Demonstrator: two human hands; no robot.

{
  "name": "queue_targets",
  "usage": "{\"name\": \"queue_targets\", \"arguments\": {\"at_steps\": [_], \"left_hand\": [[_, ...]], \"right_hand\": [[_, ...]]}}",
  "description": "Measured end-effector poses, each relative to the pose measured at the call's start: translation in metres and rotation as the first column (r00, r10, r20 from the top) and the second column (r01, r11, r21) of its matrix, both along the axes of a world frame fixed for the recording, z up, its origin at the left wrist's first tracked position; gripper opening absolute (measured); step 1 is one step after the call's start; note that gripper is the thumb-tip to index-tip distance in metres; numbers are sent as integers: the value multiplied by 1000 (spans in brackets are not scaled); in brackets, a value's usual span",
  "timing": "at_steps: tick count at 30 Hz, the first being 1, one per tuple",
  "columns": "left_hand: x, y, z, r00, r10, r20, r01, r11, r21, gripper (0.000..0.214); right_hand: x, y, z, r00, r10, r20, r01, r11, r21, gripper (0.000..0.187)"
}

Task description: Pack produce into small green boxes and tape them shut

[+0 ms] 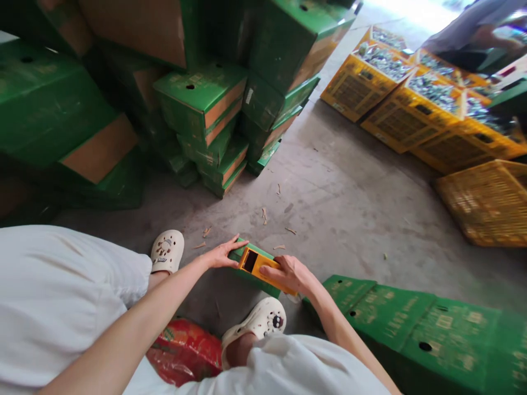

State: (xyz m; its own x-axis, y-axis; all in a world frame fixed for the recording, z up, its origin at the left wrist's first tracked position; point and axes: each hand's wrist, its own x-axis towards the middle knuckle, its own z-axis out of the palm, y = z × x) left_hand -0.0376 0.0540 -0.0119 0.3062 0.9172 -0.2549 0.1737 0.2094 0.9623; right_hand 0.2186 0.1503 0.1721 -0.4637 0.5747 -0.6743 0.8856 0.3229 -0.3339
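Knees: white cloth (61,296) fills the near foreground; two white clogs (167,250) stand on the floor, with a red bag (185,351) between the legs.
Left hand: left hand (220,255) lies flat, fingers spread, on the far end of a green box (247,260).
Right hand: right hand (290,272) curls loosely over a yellow piece (257,263) on top of that box, fingers along its upper side, not a tight clench as far as can be seen.
Box place: low on the floor just ahead of the clogs, tilted, with one end toward the pile of boxes.
Handling: looks like folded card, so probably light and fairly stiff but easy to crease; best gripped along edges or corners rather than pressed mid-panel. What the yellow piece is made of cannot be told.
Right side: flat green cartons (411,323) lie beside the right arm.
Floor: bare grey concrete (349,203), dusty, with scattered scraps.
Room: a tall pile of green boxes (214,104) stands behind; yellow crates (411,104) of produce line the far right, one yellow crate empty; another person (473,33) bends there.
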Motion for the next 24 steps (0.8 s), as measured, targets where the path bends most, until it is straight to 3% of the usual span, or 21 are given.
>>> {"name": "queue_targets", "arguments": {"at_steps": [6, 14, 16, 18, 21, 24], "left_hand": [[-1, 0, 4, 1000, 5, -7, -5, 1000, -20, 102], [-3, 2, 11, 998, -33, -45, 31, 998, -48, 104], [-2, 5, 16, 989, -77, -129, 72, 996, -42, 102], [4, 9, 22, 938, -138, -317, 149, 989, 12, 108], [25, 14, 29, 759, -200, -620, 351, 927, 131, 140], [47, 13, 29, 659, -161, -735, 437, 877, 199, 156]], "right_hand": [[16, -4, 9, 998, -25, 63, 25, 1000, 2, 65], [13, -2, -8, 986, -47, 161, 44, 999, 19, 66], [10, -2, -11, 982, -41, 186, 34, 999, 43, 66], [8, -3, -13, 977, -21, 210, 10, 998, 55, 68], [7, -4, -12, 970, 5, 241, -18, 998, 52, 72], [7, -5, -9, 966, 14, 258, -26, 999, 41, 75]]}}
